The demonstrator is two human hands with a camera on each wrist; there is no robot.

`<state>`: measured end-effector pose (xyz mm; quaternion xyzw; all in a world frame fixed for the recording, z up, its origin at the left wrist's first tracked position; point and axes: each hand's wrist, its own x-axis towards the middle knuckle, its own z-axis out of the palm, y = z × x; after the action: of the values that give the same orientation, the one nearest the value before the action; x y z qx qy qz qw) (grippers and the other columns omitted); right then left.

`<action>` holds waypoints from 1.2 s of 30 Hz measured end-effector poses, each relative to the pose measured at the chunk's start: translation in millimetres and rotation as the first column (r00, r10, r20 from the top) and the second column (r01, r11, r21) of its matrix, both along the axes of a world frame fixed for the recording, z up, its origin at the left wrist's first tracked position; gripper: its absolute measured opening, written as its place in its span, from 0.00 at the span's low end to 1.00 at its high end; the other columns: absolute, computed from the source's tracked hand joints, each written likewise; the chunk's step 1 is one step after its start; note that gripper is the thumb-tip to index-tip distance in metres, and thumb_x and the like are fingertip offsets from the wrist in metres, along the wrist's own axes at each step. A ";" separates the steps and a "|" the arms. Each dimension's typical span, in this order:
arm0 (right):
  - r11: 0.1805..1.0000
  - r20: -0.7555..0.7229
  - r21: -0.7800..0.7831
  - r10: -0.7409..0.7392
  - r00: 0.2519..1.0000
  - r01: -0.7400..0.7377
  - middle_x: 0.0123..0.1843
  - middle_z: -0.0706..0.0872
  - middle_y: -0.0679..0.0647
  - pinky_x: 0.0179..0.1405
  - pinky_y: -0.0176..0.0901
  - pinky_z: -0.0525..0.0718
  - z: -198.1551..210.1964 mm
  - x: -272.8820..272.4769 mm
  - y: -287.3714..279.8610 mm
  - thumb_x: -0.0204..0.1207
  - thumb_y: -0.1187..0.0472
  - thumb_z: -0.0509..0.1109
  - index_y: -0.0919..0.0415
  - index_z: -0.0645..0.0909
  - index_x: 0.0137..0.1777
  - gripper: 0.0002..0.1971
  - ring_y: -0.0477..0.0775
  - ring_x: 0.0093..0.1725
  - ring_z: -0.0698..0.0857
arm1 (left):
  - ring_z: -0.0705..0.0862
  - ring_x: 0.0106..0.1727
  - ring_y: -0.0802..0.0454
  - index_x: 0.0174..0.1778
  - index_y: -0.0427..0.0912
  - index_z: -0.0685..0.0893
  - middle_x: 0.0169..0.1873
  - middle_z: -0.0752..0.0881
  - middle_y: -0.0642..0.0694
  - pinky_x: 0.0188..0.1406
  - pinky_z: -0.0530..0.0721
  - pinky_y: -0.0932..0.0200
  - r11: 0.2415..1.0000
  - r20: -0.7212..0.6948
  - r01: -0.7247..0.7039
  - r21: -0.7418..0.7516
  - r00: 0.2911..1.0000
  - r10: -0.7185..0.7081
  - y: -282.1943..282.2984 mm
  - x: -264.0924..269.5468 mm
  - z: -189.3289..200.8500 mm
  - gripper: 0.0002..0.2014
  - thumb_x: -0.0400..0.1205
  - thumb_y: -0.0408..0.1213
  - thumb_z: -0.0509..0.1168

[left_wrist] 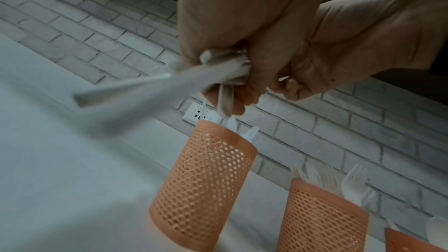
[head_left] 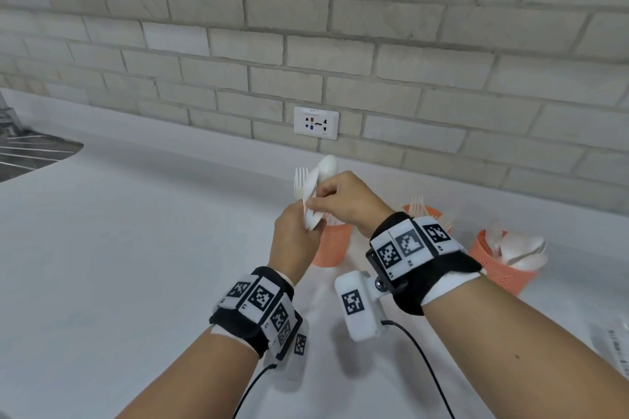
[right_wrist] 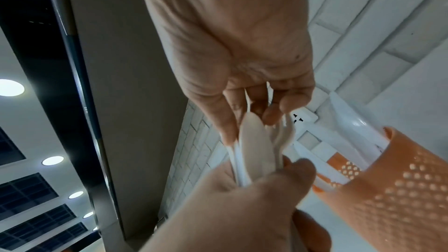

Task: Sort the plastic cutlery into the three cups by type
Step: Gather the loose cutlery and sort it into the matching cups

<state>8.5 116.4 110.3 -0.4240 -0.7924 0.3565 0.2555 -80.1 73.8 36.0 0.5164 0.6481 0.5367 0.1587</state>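
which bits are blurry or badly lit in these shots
Head view: evenly lit; spoon cup at the right is motion-smeared. Left wrist view: dim; cutlery handles jutting from the left hand are heavily blurred. Right wrist view: ceiling lights glare; right hand shaded.

A white tabletop (head_left: 136, 248) ran up to a pale brick wall (head_left: 306, 27). A white socket plate (head_left: 316, 122) sat low on that wall at twelve o'clock. A metal sink drainer (head_left: 30, 153) showed at nine o'clock.
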 end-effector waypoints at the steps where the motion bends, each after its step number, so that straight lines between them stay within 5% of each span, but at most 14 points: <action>1: 1.000 -0.015 0.001 -0.006 1.000 0.006 0.33 0.80 0.59 0.40 0.42 0.75 1.8 1.4 0.8 0.73 0.65 0.72 0.73 0.84 0.37 0.09 0.51 0.36 0.77 | 0.82 0.35 0.46 0.47 0.42 0.79 0.37 0.83 0.44 0.33 0.81 0.56 1.000 -0.008 0.004 -0.013 1.000 -0.004 -0.9 -0.7 -0.8 0.04 0.79 0.32 0.65; 6: 0.988 -0.178 0.080 -0.113 0.977 0.129 0.32 0.76 0.52 0.32 0.34 0.73 17.2 6.7 4.7 0.80 0.64 0.64 0.68 0.80 0.37 0.12 0.47 0.32 0.74 | 0.78 0.31 0.54 0.48 0.43 0.78 0.36 0.81 0.47 0.27 0.74 0.63 0.997 0.000 0.080 -0.016 0.997 -0.080 -7.3 -1.2 -4.5 0.07 0.78 0.34 0.68; 10: 0.939 -0.401 0.150 -0.227 0.887 0.308 0.33 0.72 0.49 0.41 0.49 0.78 32.8 9.1 18.7 0.84 0.63 0.55 0.57 0.67 0.35 0.14 0.56 0.39 0.77 | 0.76 0.30 0.56 0.47 0.44 0.76 0.35 0.79 0.50 0.26 0.70 0.65 0.995 0.024 0.091 -0.047 0.996 -0.089 -7.8 -4.9 -10.0 0.06 0.79 0.35 0.67; 12: 0.886 -0.531 0.200 -0.261 0.806 0.419 0.33 0.72 0.47 0.45 0.57 0.82 40.6 14.3 27.2 0.84 0.63 0.53 0.59 0.68 0.39 0.11 0.62 0.42 0.80 | 0.75 0.30 0.53 0.43 0.44 0.73 0.33 0.77 0.49 0.25 0.72 0.64 0.996 0.035 0.068 -0.062 0.997 -0.065 -8.3 -9.9 -14.1 0.06 0.81 0.36 0.65; 14: 0.833 -0.614 0.258 -0.251 0.748 0.490 0.31 0.71 0.46 0.42 0.56 0.83 41.9 19.9 34.0 0.84 0.64 0.53 0.61 0.68 0.43 0.08 0.63 0.38 0.80 | 0.75 0.28 0.52 0.42 0.44 0.72 0.32 0.76 0.49 0.20 0.75 0.64 0.995 0.057 0.054 -0.079 0.997 -0.050 -9.2 -14.0 -15.7 0.06 0.83 0.38 0.62; 16: 0.805 -0.615 0.308 -0.237 0.752 0.506 0.30 0.71 0.46 0.39 0.55 0.83 32.5 22.1 38.4 0.84 0.64 0.54 0.60 0.69 0.44 0.07 0.66 0.37 0.81 | 0.74 0.26 0.52 0.45 0.44 0.72 0.31 0.75 0.47 0.15 0.75 0.67 0.995 0.102 0.062 -0.083 0.993 -0.053 -9.8 -16.2 -14.4 0.05 0.84 0.40 0.60; 21: 0.806 -0.579 0.276 -0.295 0.760 0.523 0.32 0.76 0.54 0.37 0.62 0.85 -10.2 21.1 49.1 0.84 0.64 0.54 0.64 0.73 0.45 0.08 0.71 0.40 0.84 | 0.72 0.24 0.53 0.49 0.45 0.75 0.29 0.74 0.49 0.25 0.76 0.60 0.985 0.263 0.166 -0.043 0.953 -0.149 -12.4 -16.9 -5.3 0.04 0.83 0.41 0.62; 25: 0.871 -0.334 0.298 -0.287 0.898 0.389 0.41 0.84 0.65 0.42 0.48 0.79 -31.1 23.2 53.3 0.82 0.66 0.60 0.71 0.80 0.47 0.09 0.66 0.44 0.84 | 0.74 0.21 0.55 0.49 0.35 0.77 0.26 0.78 0.49 0.26 0.77 0.65 0.957 0.402 0.288 -0.021 0.879 -0.256 -21.7 -14.8 4.5 0.12 0.85 0.42 0.59; 28: 0.887 -0.105 0.319 -0.318 0.942 0.335 0.55 0.82 0.68 0.55 0.43 0.73 -45.7 23.2 53.9 0.79 0.67 0.64 0.71 0.84 0.54 0.11 0.65 0.58 0.79 | 0.77 0.23 0.53 0.51 0.36 0.77 0.35 0.84 0.43 0.29 0.78 0.61 0.923 0.556 0.383 0.034 0.760 -0.335 -24.2 -12.7 12.0 0.10 0.85 0.40 0.57; 30: 0.847 -0.156 0.351 -0.367 0.917 0.399 0.60 0.79 0.66 0.58 0.41 0.72 -42.5 21.3 47.3 0.79 0.67 0.64 0.68 0.82 0.61 0.13 0.63 0.63 0.76 | 0.77 0.23 0.54 0.50 0.38 0.77 0.37 0.85 0.45 0.28 0.78 0.61 0.906 0.614 0.416 0.073 0.698 -0.370 -24.3 -13.2 17.3 0.07 0.85 0.38 0.58; 32: 0.850 -0.329 0.334 -0.300 0.896 0.407 0.53 0.79 0.62 0.51 0.33 0.73 -31.5 17.1 34.4 0.81 0.65 0.62 0.69 0.82 0.57 0.11 0.58 0.55 0.79 | 0.77 0.24 0.55 0.48 0.39 0.78 0.37 0.86 0.47 0.27 0.78 0.62 0.887 0.632 0.451 0.095 0.661 -0.404 -25.2 -14.3 21.8 0.06 0.85 0.37 0.58; 36: 0.995 -0.417 0.058 -0.046 0.908 0.077 0.40 0.81 0.57 0.34 0.29 0.77 -10.3 11.4 -4.5 0.79 0.52 0.65 0.63 0.83 0.47 0.14 0.47 0.37 0.79 | 0.79 0.25 0.55 0.52 0.38 0.79 0.37 0.86 0.46 0.29 0.81 0.62 0.865 0.638 0.490 0.105 0.634 -0.437 -25.1 -14.1 24.2 0.06 0.85 0.33 0.58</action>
<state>19.8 111.9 100.1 -0.3537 -0.7187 0.4009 0.4445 -94.2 48.7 60.2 0.4426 0.4194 0.5955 0.5230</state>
